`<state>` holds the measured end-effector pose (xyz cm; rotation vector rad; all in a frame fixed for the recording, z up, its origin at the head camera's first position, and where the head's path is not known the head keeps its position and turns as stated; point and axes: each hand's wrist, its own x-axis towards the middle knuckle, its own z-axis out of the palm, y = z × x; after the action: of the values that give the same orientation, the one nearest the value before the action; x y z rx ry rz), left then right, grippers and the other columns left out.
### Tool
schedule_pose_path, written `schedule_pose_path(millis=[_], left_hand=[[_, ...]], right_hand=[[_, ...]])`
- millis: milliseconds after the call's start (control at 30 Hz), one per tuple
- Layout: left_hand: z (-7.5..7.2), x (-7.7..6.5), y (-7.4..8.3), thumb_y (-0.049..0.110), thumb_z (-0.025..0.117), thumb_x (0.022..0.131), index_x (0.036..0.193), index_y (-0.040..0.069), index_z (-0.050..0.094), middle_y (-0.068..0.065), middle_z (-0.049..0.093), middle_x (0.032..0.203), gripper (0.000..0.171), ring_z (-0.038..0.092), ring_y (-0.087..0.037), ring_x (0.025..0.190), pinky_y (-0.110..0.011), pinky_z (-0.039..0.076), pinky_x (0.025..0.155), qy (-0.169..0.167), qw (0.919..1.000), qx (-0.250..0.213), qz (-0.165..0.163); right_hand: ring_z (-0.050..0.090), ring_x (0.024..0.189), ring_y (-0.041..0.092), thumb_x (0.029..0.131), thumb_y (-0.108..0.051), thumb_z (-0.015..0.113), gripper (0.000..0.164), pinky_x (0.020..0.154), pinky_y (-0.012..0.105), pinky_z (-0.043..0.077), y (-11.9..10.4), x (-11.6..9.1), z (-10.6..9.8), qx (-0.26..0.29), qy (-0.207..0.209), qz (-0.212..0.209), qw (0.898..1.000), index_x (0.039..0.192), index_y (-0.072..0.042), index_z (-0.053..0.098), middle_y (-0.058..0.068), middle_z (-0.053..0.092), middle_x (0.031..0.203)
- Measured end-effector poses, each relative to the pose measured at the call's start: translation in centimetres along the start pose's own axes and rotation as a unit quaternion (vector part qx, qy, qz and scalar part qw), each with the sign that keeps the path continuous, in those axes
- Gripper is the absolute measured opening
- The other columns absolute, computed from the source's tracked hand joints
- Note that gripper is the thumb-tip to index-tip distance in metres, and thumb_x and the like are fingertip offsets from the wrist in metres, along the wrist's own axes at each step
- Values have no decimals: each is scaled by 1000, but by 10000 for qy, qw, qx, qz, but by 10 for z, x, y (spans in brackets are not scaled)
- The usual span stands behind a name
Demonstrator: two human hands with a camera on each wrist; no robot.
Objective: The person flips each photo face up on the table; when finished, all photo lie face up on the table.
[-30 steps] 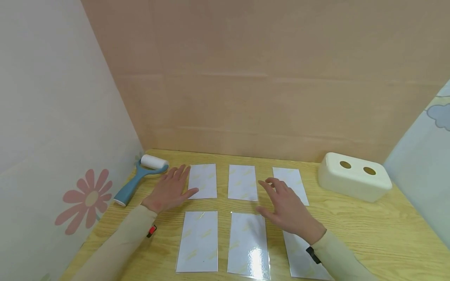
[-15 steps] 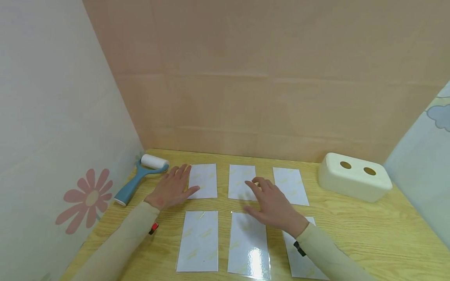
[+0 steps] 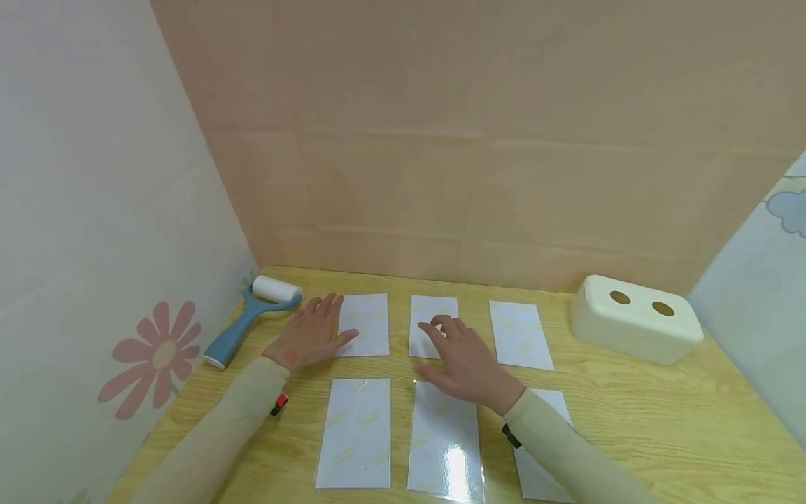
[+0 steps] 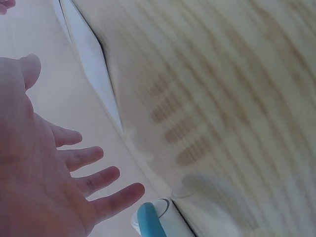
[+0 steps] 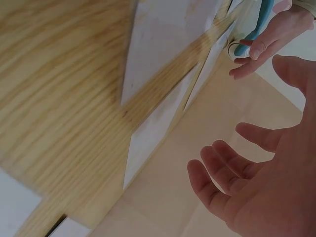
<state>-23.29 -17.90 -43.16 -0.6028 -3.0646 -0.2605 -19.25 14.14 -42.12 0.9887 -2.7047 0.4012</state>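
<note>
White rectangular cards lie in two rows on the wooden table, faintly marked in yellow. My left hand (image 3: 308, 334) hovers with spread fingers beside the back left card (image 3: 365, 323), near the lint roller (image 3: 242, 322). In the left wrist view its palm (image 4: 39, 182) holds nothing. My right hand (image 3: 466, 364) is held above the table between the back middle card (image 3: 428, 308) and the front middle card (image 3: 443, 448), partly covering both. Its fingers bend loosely and its thumb stands apart; the right wrist view shows the palm (image 5: 271, 192) with nothing in it.
The front left card (image 3: 355, 434) and back right card (image 3: 521, 334) lie flat, while my right sleeve partly hides the front right card (image 3: 541, 469). A white box with two round holes (image 3: 636, 320) stands at the back right. Walls rise behind and at both sides.
My right hand has moved left, from near the back right card to over the middle column. The left hand has barely shifted. Cards, roller and box stay where they were.
</note>
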Motion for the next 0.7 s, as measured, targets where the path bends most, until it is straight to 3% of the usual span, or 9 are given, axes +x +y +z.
schedule_pose_path(millis=[700], left_hand=[[6, 18, -10, 60, 42, 103, 155, -4, 30, -25, 35, 156, 84, 34, -47, 140, -66, 33, 107, -190, 9996, 88, -208]], right_hand=[[54, 104, 29, 93, -50, 65, 63, 82, 42, 50, -7, 30, 26, -270, -229, -196, 9992, 137, -5, 59, 13, 56, 123]])
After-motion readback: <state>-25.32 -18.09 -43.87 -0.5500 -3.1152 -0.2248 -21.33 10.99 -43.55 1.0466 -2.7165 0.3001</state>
